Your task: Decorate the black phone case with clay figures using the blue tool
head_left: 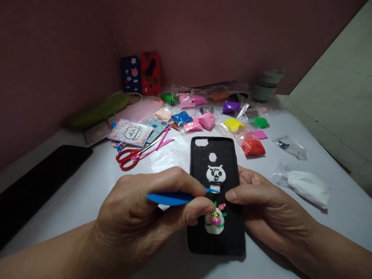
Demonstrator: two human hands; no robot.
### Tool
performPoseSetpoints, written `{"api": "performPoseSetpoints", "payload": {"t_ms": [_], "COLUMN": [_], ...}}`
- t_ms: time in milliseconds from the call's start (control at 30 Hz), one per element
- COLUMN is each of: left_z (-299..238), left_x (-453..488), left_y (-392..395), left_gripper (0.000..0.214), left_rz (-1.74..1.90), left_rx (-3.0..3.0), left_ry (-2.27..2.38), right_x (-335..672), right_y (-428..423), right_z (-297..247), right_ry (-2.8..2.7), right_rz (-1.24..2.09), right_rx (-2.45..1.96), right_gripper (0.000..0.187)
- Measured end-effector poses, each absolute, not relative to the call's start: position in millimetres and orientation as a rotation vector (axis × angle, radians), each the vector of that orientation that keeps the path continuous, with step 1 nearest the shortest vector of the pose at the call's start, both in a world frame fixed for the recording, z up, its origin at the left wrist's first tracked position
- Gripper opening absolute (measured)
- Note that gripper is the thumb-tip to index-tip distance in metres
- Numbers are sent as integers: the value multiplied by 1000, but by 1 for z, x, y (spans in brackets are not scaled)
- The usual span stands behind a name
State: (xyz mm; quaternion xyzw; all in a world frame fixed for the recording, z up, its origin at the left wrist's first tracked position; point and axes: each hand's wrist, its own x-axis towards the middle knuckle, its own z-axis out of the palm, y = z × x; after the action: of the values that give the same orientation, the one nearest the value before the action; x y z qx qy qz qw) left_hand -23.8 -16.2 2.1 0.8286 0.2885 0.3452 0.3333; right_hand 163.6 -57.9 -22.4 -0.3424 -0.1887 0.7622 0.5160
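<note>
A blue plastic modelling tool (171, 198) is pinched between the thumb and fingers of my left hand (151, 205). Its thin tip meets a small white clay piece (215, 188) on a black phone case (200, 240). Just above that piece is a white clay animal head (216, 176) with black face lines. Lower down sits a white clay figure (214, 224) with yellow, pink and green details, partly behind my left thumb. My right hand (261, 201) grips the case by its right edge, thumb on top and fingers underneath.
Bags of coloured clay, such as yellow (234, 124) and red (253, 145), lie behind the case. Red scissors (128, 159), pink plastic scissors (162, 144) and cards (132, 132) are left. White clay (308, 188) lies right. Decorated cases (150, 73) lean against the wall.
</note>
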Motion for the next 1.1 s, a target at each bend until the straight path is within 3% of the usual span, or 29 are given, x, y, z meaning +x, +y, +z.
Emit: {"api": "performPoseSetpoints", "payload": {"t_ms": [1100], "left_z": [5], "left_x": [-26], "left_y": [-18], "left_gripper": [10], "left_rz": [984], "left_rx": [2264], "left_ry": [764], "right_x": [166], "right_y": [-57], "right_z": [-26], "right_ry": [-462], "right_rz": [1845], "right_rx": [-807], "right_gripper": [33]}}
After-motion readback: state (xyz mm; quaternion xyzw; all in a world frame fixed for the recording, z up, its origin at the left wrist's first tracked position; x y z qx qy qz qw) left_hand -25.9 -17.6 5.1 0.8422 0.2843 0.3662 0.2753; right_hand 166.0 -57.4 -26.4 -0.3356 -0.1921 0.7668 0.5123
